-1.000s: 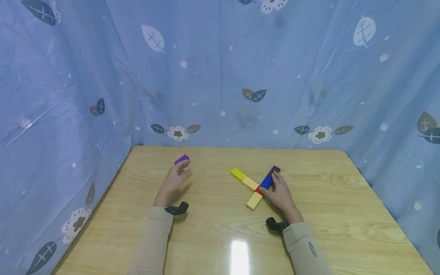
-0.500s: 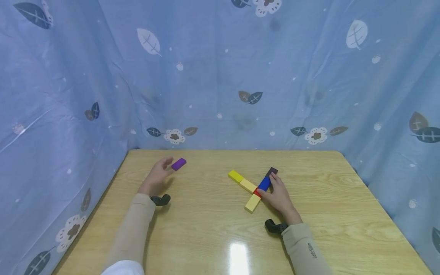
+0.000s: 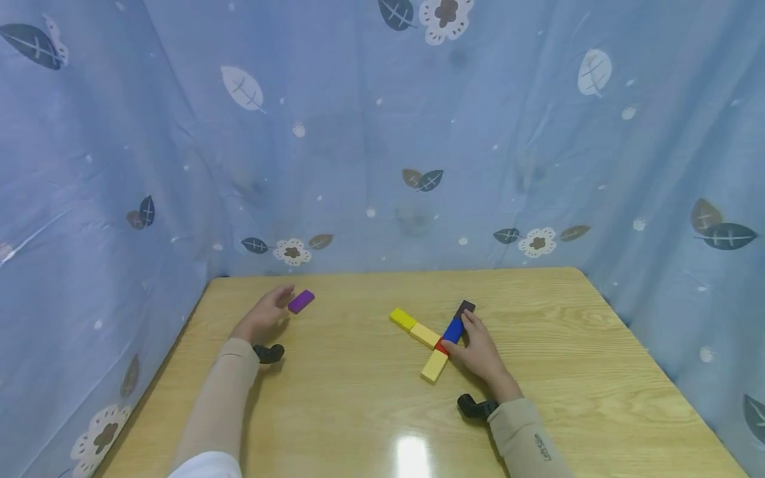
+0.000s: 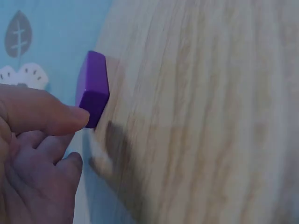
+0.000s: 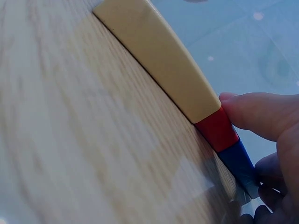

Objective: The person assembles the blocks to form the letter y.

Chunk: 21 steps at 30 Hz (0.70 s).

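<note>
A purple block [image 3: 301,302] lies flat at the table's back left. My left hand [image 3: 265,315] is at its left side, fingers loosely bent; in the left wrist view the thumb [image 4: 53,115] reaches the block's near corner, and contact is hard to tell. Right of centre, a row has a cream block [image 3: 434,366], a red block [image 3: 441,346], a blue block [image 3: 453,330] and a black block [image 3: 464,309]. Another cream block [image 3: 424,335] and a yellow block [image 3: 403,319] branch left from the red. My right hand [image 3: 483,352] rests along the row, thumb at the red block, fingers at the blue-black end.
The wooden table [image 3: 346,411] ends at a blue patterned curtain [image 3: 335,146] behind and on both sides. Black wrist cameras [image 3: 476,407] stick out from each sleeve. A bright glare patch [image 3: 412,457] lies near the front.
My left hand has moved left from in front of the purple block to its left side, uncovering it. The right hand keeps its place on the row. The head view has tilted up slightly.
</note>
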{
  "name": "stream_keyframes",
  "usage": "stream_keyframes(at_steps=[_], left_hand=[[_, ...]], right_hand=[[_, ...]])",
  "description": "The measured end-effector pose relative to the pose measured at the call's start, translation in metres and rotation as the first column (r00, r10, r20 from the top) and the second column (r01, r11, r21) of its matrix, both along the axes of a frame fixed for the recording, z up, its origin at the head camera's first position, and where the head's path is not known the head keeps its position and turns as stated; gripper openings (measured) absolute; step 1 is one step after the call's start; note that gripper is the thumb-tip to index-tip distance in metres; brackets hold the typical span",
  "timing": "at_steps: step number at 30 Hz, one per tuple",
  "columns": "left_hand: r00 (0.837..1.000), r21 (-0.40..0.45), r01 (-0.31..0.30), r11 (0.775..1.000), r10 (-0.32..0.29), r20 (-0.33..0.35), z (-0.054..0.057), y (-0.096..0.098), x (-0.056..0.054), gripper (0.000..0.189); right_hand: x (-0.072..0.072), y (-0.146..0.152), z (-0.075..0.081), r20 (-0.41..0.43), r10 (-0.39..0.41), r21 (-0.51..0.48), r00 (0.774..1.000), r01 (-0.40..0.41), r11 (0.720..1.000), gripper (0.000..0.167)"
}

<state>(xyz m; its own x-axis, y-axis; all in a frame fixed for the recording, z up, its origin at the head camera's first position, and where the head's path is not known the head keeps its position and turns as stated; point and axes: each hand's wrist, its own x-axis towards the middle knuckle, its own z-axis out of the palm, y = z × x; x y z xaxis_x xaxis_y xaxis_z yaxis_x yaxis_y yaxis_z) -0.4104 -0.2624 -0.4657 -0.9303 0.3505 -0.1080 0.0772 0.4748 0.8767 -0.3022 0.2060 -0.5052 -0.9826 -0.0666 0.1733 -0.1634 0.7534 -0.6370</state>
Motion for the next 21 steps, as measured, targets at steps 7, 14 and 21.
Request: stream_keyframes(at_steps=[7, 14, 21], left_hand=[[0.999, -0.042, 0.053, 0.998, -0.053, -0.001, 0.002, 0.000, -0.011, 0.077], [0.998, -0.100, 0.066, 0.993, -0.065, 0.014, 0.003, 0.007, -0.019, 0.078], [0.992, -0.150, 0.127, 0.981, -0.128, -0.001, 0.004, 0.010, -0.026, 0.077]], right_hand=[[0.002, -0.003, 0.000, 0.004, -0.004, -0.013, 1.000, 0.004, 1.000, 0.085], [0.003, -0.003, 0.004, 0.009, -0.010, -0.016, 1.000, 0.011, 1.000, 0.084], [0.002, 0.000, 0.003, 0.036, -0.011, -0.001, 0.999, 0.011, 1.000, 0.086]])
